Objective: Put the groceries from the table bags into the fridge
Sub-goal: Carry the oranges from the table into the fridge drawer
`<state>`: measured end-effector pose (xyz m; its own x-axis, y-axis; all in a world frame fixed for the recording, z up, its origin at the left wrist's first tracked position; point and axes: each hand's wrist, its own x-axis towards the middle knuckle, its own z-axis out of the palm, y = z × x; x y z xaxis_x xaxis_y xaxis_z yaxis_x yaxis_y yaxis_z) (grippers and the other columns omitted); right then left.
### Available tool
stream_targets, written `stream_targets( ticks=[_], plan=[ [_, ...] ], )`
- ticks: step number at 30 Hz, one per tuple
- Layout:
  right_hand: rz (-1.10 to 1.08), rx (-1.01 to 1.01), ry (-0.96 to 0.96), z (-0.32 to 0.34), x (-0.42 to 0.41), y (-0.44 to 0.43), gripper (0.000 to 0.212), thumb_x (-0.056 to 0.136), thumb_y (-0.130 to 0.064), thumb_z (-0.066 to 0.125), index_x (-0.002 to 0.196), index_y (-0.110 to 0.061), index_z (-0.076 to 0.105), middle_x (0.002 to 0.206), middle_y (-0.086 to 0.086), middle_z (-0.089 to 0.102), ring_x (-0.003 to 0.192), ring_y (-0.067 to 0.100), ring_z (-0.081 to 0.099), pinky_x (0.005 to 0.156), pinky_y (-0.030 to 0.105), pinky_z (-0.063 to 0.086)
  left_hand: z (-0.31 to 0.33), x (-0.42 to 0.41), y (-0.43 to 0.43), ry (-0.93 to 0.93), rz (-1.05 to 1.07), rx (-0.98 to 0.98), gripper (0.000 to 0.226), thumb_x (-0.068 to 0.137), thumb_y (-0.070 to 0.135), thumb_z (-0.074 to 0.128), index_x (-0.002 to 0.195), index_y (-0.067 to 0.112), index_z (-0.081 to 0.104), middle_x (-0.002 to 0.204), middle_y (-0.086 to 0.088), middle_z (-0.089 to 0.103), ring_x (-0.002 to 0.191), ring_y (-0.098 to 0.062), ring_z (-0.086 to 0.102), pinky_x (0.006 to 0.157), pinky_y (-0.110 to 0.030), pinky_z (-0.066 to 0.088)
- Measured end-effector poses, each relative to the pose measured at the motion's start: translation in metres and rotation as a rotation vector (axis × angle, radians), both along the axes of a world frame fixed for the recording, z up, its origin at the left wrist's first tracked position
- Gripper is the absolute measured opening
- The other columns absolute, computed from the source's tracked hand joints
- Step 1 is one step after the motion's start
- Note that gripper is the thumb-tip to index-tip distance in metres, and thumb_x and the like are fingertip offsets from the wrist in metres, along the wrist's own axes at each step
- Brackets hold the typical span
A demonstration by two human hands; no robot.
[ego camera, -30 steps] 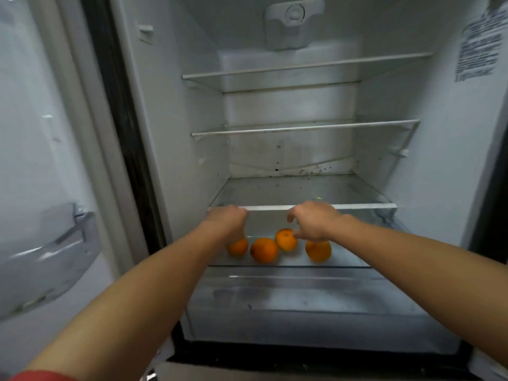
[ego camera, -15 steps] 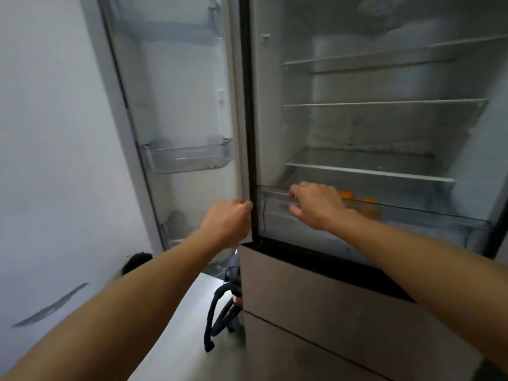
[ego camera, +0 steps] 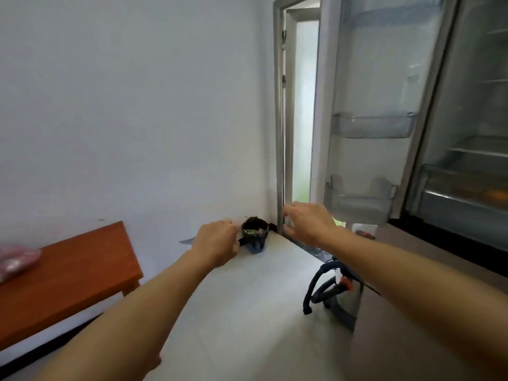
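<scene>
The open fridge (ego camera: 467,149) stands at the right edge, its door (ego camera: 368,105) swung out with clear door bins. Oranges (ego camera: 492,194) show dimly behind the front of its clear drawer. The orange wooden table (ego camera: 68,281) is at the lower left, with a pink plastic bag (ego camera: 16,261) on its left end. My left hand (ego camera: 217,242) hangs over the floor with fingers loosely curled and nothing in it. My right hand (ego camera: 308,222) is held out in front of the fridge door's lower bin, fingers apart and empty.
A small dark bin with greenery (ego camera: 254,235) sits on the floor in the wall corner. A metal appliance with a black hose (ego camera: 335,295) stands on the floor beside the fridge's lower door. A narrow doorway (ego camera: 299,111) opens behind the fridge door.
My view has swung left from the fridge interior toward the wall and table. Both hands have left the drawer front and now hang free in the air.
</scene>
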<state>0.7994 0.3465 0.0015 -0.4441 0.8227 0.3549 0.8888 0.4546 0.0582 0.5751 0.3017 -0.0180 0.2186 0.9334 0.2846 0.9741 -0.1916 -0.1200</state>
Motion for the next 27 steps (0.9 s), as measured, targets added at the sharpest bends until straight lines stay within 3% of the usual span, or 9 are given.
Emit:
stream_targets(
  ticks=[5,8,14,20,27],
  plan=[
    [0.162,-0.023,0.005,-0.011,-0.153,-0.029,0.034,0.092,-0.037,0.050,0.122,-0.021,0.054,0.116,0.004,0.059,0.099,0.029,0.059,0.075,0.035,0.042,-0.009,-0.151,-0.064,0.027,0.169,-0.021,0.024,0.092,0.023,0.045,0.112,0.016,0.057,0.104,-0.003,0.061,0.088,-0.026,0.061,0.069,-0.035,0.047],
    [0.270,-0.026,0.018,-0.020,-0.238,-0.046,0.035,0.093,-0.037,0.049,0.124,-0.020,0.054,0.116,0.003,0.060,0.098,0.027,0.060,0.079,0.036,0.047,-0.008,-0.230,-0.102,0.021,0.288,-0.035,0.017,0.090,0.022,0.045,0.101,0.015,0.057,0.099,-0.004,0.060,0.085,-0.028,0.061,0.067,-0.036,0.049],
    [0.438,-0.050,-0.018,-0.035,-0.386,-0.068,0.035,0.094,-0.039,0.048,0.124,-0.019,0.053,0.115,0.002,0.060,0.094,0.024,0.062,0.079,0.035,0.050,-0.018,-0.352,-0.162,-0.017,0.455,-0.047,0.012,0.092,0.020,0.047,0.097,0.016,0.056,0.096,-0.004,0.058,0.084,-0.026,0.060,0.068,-0.037,0.049],
    [0.589,-0.106,-0.084,-0.051,-0.522,-0.065,0.034,0.091,-0.036,0.051,0.121,-0.019,0.053,0.114,0.002,0.058,0.094,0.025,0.060,0.076,0.036,0.048,-0.040,-0.460,-0.187,-0.023,0.598,-0.068,0.010,0.093,0.023,0.048,0.098,0.019,0.055,0.092,0.001,0.055,0.078,-0.018,0.055,0.062,-0.030,0.039],
    [0.732,-0.123,-0.091,-0.061,-0.674,-0.035,0.034,0.089,-0.036,0.054,0.119,-0.020,0.054,0.118,0.003,0.058,0.101,0.028,0.060,0.076,0.038,0.047,-0.051,-0.589,-0.185,-0.019,0.800,-0.086,0.016,0.091,0.025,0.047,0.103,0.018,0.056,0.104,-0.001,0.058,0.097,-0.024,0.059,0.072,-0.035,0.043]
  ],
)
